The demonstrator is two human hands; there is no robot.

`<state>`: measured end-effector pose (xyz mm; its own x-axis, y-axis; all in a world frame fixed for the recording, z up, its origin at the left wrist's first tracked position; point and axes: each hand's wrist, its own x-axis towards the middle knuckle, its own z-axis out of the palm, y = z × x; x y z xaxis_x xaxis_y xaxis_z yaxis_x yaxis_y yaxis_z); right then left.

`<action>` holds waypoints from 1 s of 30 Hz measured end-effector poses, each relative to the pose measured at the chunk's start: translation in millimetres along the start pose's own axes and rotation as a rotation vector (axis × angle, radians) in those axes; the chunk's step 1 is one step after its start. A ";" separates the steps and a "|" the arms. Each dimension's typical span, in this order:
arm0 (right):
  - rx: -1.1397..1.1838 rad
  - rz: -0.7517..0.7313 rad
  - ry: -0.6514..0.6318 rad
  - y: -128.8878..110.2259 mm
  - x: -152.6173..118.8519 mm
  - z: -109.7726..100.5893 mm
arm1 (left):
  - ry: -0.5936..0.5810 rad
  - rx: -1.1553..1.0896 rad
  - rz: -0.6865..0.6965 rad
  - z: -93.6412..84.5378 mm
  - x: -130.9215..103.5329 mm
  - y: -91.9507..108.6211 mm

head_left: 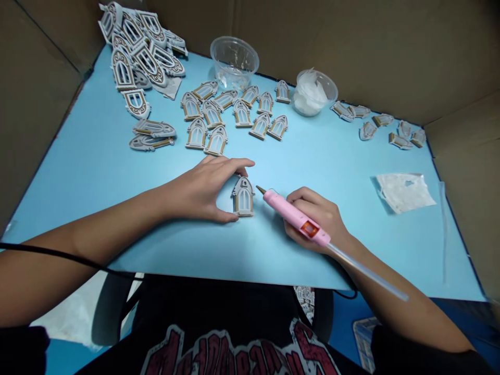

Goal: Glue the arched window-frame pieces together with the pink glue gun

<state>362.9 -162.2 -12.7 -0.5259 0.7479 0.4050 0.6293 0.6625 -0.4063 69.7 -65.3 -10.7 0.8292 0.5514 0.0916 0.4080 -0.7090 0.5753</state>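
Near the middle of the blue table [219, 255] a small arched window piece [244, 198], grey-white with gold-brown sides, lies flat. My left hand [203, 190] is around its left side, thumb and fingers apart, the thumb tip close to its bottom edge and the fingertips by its top. In my right hand [318, 216] is a pink glue gun [291, 211], its nozzle pointing up-left, just right of the window piece. A clear glue stick [367, 271] sticks out of the gun's rear.
Several small window pieces [242, 113] lie behind my left hand. Larger arched frames [146, 60] are heaped at the back left. Two clear tubs [234, 54] stand at the back, one holding white material [309, 99]. A white sheet [405, 192] lies right; a black cable [58, 253] crosses my left forearm.
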 end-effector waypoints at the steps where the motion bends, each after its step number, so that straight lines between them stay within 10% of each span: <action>1: -0.028 -0.013 -0.026 -2.4 -0.9 0.1 | 0.022 0.007 0.025 1.6 -0.9 1.3; 30: -0.396 -0.103 -0.088 -19.8 -6.9 -0.7 | 0.076 0.076 0.108 7.3 -4.9 6.9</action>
<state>354.5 -180.5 -6.9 -0.6339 0.6905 0.3485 0.7331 0.6800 -0.0140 71.2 -76.2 -13.1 0.8398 0.4998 0.2123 0.3480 -0.7955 0.4961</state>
